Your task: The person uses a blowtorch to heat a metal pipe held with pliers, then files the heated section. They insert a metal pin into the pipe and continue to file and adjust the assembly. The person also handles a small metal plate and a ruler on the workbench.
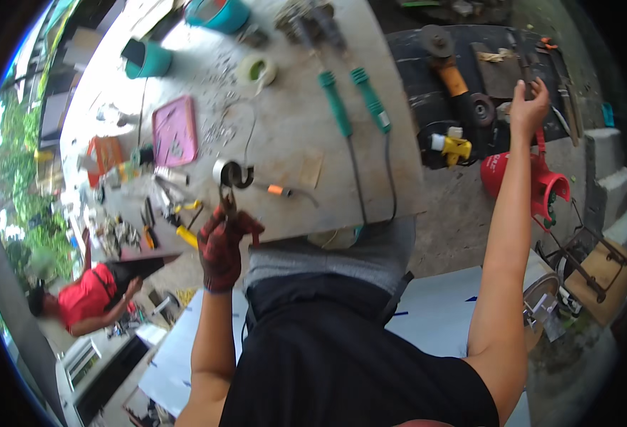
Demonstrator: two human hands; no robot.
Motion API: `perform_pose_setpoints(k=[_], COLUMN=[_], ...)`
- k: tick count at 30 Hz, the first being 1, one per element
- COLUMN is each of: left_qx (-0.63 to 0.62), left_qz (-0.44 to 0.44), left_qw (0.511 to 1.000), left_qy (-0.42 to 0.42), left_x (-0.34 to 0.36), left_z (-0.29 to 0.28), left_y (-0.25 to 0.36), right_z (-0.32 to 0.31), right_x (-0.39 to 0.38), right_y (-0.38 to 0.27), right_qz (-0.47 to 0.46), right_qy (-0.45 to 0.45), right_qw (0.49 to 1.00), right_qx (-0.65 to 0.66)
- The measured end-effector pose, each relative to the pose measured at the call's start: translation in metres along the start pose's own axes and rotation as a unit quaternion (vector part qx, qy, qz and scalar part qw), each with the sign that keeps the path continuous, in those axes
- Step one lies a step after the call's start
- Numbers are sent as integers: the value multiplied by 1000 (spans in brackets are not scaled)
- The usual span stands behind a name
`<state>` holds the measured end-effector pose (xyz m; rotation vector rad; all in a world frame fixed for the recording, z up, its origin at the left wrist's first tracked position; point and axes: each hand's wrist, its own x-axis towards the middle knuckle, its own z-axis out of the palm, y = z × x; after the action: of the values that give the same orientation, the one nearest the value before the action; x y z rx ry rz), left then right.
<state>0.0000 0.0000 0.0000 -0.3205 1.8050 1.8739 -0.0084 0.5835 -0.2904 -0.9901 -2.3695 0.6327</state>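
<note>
My left hand [222, 249], in a dark red glove, closes round a rusty plier-like tool [226, 199] at the near edge of the workbench. Against its tip is a dark, hook-shaped metal piece [241, 176], beside a silvery ring-like part [222, 171]. My right hand [529, 108] is bare and stretched far out over the black side table. Its fingers are bent round the near end of a dark, long, thin tool [523, 60]; the exact kind is unclear. An angle grinder [450, 77] lies to the left of that hand.
Two green-handled soldering irons [336, 103] trail cords over the bench edge. A pink tray [174, 132], teal pots [147, 60] and loose hand tools [185, 235] lie leftward. A red gas cylinder [498, 174] stands below my right forearm. Another person [89, 299] in red is at far left.
</note>
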Motion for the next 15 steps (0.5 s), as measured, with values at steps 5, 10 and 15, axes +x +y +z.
perform_pose_setpoints(k=[5,10,15], left_qx=[-4,33,-17], left_qz=[145,201,214], left_qw=[987,974,968], left_qy=[63,104,130], left_x=[-8,-65,-98], left_z=[-66,-135,-178], left_y=[-59,-80,-127], right_z=[-51,-79,-40], right_x=[-63,-261,-389], right_y=[-130,-279,-340], right_qz=[-76,-201,-284], right_qy=[-22,-281,-422], right_qw=[987,910,822], right_qx=[136,229,257])
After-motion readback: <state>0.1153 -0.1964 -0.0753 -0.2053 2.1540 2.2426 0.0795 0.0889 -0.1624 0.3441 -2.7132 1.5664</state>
